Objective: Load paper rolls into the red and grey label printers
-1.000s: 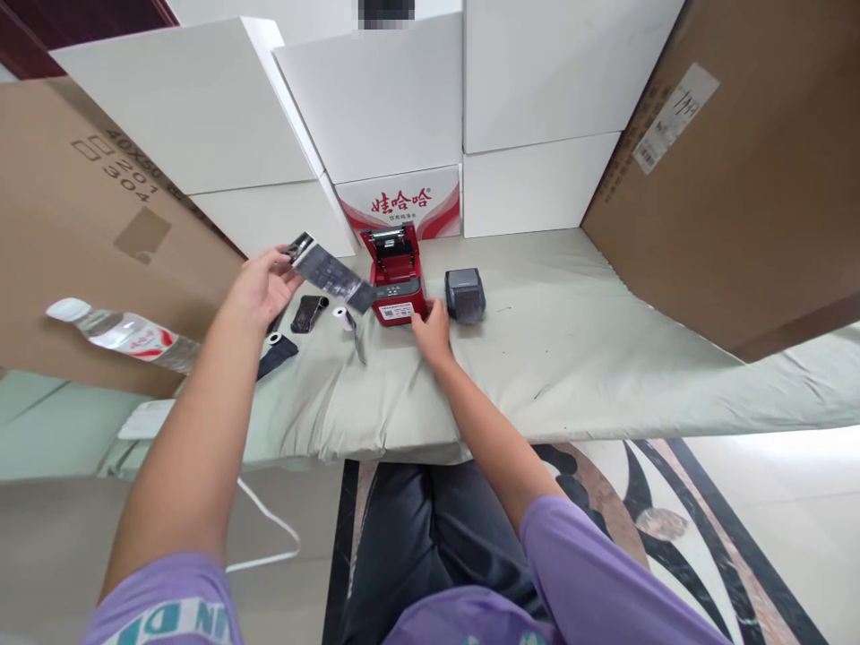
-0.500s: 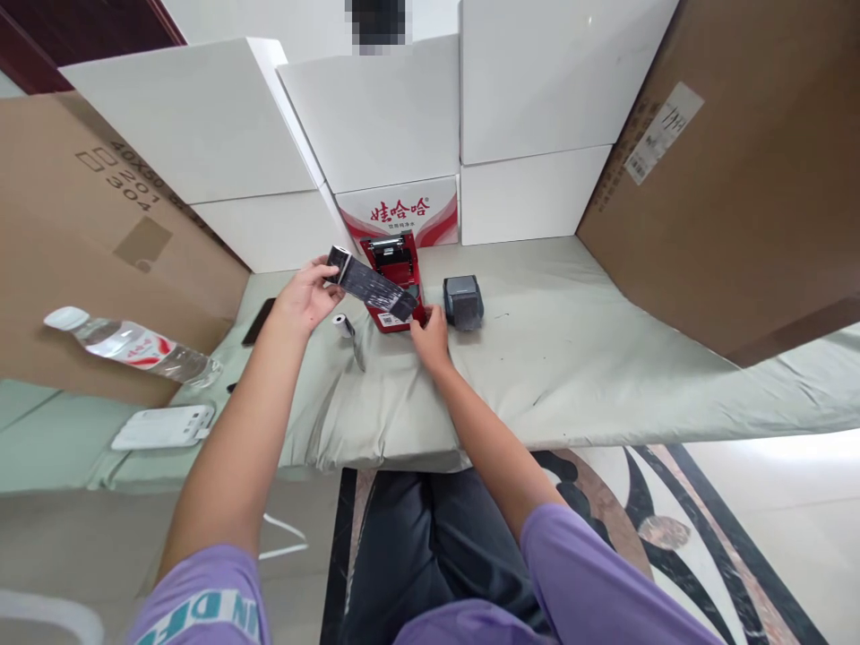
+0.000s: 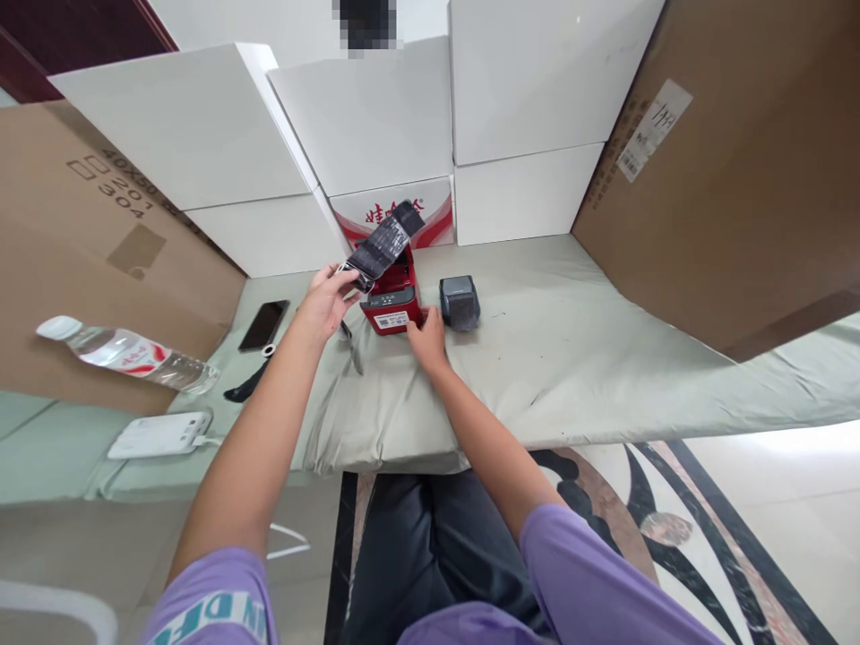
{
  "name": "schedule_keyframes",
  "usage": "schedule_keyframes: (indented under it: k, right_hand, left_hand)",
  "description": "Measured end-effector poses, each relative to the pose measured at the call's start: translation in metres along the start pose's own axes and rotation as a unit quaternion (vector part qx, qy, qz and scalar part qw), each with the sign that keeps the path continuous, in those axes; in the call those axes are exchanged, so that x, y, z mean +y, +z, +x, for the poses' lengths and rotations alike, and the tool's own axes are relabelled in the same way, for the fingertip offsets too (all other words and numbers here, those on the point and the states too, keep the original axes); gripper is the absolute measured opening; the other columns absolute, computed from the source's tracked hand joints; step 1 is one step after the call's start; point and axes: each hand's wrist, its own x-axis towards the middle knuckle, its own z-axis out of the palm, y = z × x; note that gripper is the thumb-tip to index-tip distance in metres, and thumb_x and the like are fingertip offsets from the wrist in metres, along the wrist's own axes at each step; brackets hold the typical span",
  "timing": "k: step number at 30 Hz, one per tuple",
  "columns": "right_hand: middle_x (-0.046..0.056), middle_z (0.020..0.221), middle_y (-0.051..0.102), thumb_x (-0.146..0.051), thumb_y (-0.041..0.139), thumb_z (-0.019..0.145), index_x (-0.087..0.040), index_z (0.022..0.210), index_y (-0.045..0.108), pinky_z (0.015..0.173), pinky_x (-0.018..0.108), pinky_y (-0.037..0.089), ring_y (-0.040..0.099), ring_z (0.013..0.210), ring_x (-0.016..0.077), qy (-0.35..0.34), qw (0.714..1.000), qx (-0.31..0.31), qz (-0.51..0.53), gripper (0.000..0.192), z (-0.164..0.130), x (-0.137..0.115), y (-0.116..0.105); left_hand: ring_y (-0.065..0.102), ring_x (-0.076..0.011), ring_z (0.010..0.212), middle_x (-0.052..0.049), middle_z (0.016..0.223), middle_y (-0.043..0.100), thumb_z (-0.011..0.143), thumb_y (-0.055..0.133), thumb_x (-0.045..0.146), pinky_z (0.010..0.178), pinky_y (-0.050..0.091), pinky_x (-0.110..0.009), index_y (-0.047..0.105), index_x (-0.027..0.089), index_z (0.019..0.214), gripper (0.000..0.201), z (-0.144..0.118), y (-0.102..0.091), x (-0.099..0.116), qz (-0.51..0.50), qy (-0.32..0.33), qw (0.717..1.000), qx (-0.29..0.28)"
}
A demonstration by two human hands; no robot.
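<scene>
Dark strip (image 3: 386, 244) pinched in left hand (image 3: 327, 300) above red printer (image 3: 392, 300).

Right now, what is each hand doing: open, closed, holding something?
Left hand: closed on one end of a dark printed paper strip.
Right hand: resting against the red mini printer; grip cannot be told.

The printer (image 3: 391, 305) stands on the counter (image 3: 571, 340) before the stacked boxes (image 3: 376, 125); a second device (image 3: 460, 301) sits just right of it. Left lie a phone (image 3: 264, 324), a bottle (image 3: 127, 354) and, nearer, perhaps a charger (image 3: 159, 434).
</scene>
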Motion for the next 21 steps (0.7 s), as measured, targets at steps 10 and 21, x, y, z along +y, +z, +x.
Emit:
schedule_keyframes:
  k: [10,21]
  right_hand:
    - [0.014,0.118,0.064,-0.016,0.061,0.081,-0.019,0.109,0.053,0.104,0.045,0.05,0.062,0.109,0.027,-0.004,1.0,0.009,-0.003,0.029,0.001,0.0,0.002]
    - [0.014,0.121,0.064,-0.017,0.06,0.08,-0.02,0.111,0.054,0.107,0.046,0.049,0.062,0.113,0.0271,-0.007,1.0,0.004,-0.001,0.031,0.002,0.002,0.003]
  left_hand:
    - [0.065,-0.0239,0.112,-0.006,0.109,0.069,0.067,0.075,0.018,0.093,0.057,-0.034,0.069,0.02,0.084,0.018,-0.007,0.0,-0.009,0.151,0.192,0.969,0.032]
    - [0.064,-0.0235,0.122,-0.007,0.122,0.066,0.076,0.071,0.017,0.101,0.053,-0.033,0.073,0.025,0.106,0.031,-0.009,-0.005,-0.014,0.244,0.277,0.928,0.047]
